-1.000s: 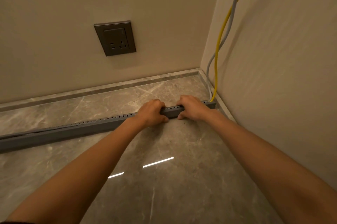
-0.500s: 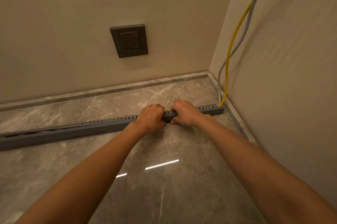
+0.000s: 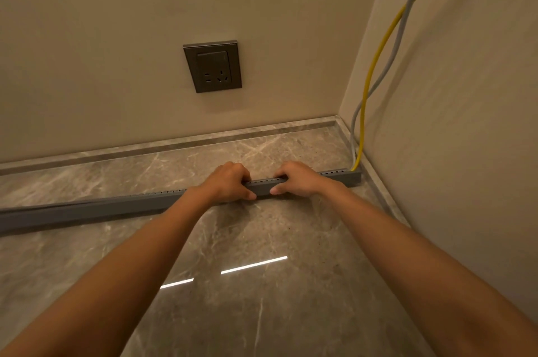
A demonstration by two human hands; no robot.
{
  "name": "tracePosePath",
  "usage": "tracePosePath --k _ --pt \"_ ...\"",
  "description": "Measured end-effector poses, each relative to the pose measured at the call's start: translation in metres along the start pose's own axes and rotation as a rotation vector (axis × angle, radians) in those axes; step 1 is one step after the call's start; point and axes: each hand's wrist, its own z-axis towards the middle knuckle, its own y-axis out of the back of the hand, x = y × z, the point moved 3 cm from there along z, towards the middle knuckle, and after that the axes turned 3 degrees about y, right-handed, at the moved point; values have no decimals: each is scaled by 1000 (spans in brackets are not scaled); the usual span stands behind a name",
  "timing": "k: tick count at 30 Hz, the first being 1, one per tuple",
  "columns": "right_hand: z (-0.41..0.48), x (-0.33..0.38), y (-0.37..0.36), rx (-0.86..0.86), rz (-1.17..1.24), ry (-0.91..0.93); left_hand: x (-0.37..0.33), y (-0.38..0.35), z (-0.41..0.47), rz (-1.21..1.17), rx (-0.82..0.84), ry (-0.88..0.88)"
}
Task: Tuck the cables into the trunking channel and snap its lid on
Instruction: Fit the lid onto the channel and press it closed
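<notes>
Marble floor (image 3: 262, 313) in a beige corner, wall socket (image 3: 212, 67); left hand (image 3: 228, 182) and right hand (image 3: 298, 179) clamped on grey trunking (image 3: 87, 208); yellow cable (image 3: 368, 89), seemingly entering its end

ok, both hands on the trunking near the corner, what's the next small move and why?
Probably shift the left hand leftward along the trunking and press down there. Both hands, the right hand included, clamp the stretch near the corner where the yellow cable and grey cable enter; towards the far left the lid looks slightly raised, though that is hard to tell.
</notes>
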Motion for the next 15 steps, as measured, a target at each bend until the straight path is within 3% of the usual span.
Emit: tracePosePath --k 6,15 --pt "0 1 0 -91 -29 -14 -2 -2 0 37 -46 -5" --pt "-1 23 -12 -52 -174 55 4 -1 -7 141 58 25"
